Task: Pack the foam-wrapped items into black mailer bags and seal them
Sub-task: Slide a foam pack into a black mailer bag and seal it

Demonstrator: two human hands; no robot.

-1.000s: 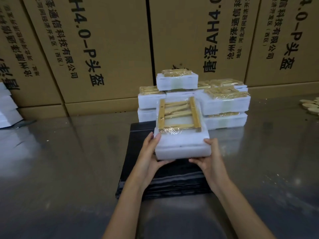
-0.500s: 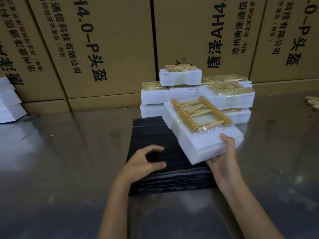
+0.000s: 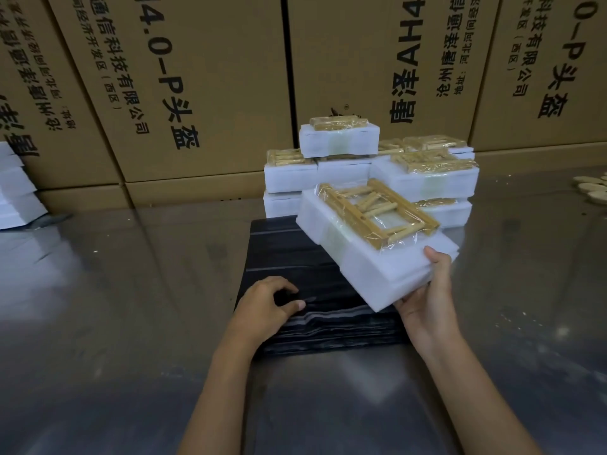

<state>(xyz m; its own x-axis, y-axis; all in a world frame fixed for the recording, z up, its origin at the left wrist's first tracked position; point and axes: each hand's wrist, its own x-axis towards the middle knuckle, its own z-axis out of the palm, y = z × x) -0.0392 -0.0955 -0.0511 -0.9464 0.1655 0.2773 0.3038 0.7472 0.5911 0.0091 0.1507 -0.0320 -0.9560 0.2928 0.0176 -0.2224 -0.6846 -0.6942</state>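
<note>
My right hand (image 3: 427, 297) grips the near right corner of a white foam-wrapped item (image 3: 371, 257) with a wooden frame under clear film on top. It is held tilted above the right side of a flat stack of black mailer bags (image 3: 279, 257) on the table. My left hand (image 3: 267, 307) rests on the near left part of that stack, fingers curled and pinching at the top bag's surface. Behind the stack stands a pile of several more foam-wrapped items (image 3: 338, 142).
The table (image 3: 131, 307) is shiny grey metal. Large printed cardboard boxes (image 3: 203, 77) wall off its far edge. White foam sheets (image 3: 16, 192) are stacked at the far left. Small pale round pieces (image 3: 591, 188) lie at the far right edge.
My left hand let go of the foam-wrapped item and dropped onto the black bags. My right hand alone swung the item to the right and tilted it.
</note>
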